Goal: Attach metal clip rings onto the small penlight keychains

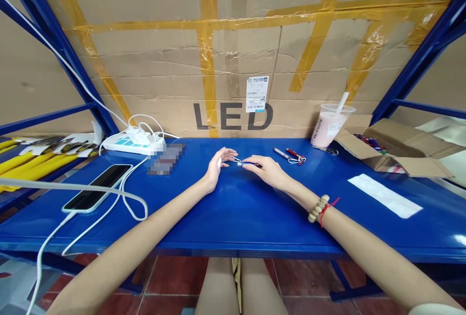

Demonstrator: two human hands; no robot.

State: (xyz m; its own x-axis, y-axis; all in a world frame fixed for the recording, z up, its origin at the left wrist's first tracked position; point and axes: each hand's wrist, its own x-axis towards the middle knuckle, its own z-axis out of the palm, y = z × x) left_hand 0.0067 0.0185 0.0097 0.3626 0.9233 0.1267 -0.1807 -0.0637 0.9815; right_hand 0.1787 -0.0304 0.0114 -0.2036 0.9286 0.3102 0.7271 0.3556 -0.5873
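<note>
Over the middle of the blue table, my right hand [267,170] pinches a small blue pen-shaped item [249,163], whose silvery end points left. A thin metal clip or ring [235,159] shows at that end, close to the fingertips of my left hand [218,165]. The left fingers are apart and slightly curved; whether they touch the clip is too small to tell. To the right, a silver pen-shaped item [280,154] and a red one [294,153] lie on the table with metal clips at their ends.
A drink cup [327,128] stands at the back right beside an open cardboard box [396,147]. A white strip [385,195] lies at right. On the left are a phone [98,189], white cables and a power strip [133,142]. Cardboard [163,77] rises behind the table [225,225].
</note>
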